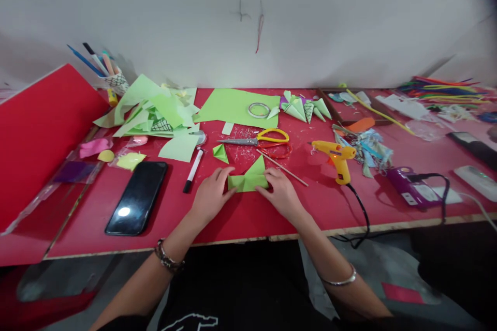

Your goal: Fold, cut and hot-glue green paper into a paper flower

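Note:
A folded piece of light green paper (249, 178) lies on the red table (240, 217) near its front edge. My left hand (212, 194) presses on its left end, fingers curled over the paper. My right hand (280, 194) holds down its right end. One corner of the paper stands up as a triangle between the two hands. A small folded green triangle (220, 153) lies just behind my left hand.
Yellow-handled scissors (258, 139), a yellow glue gun (337, 157) with its black cord, a thin wooden stick (282, 167), a marker (193, 170) and a black phone (137, 197) surround the hands. Green paper scraps (155, 114), a tape roll (259, 110) and paper cones (305, 107) lie farther back.

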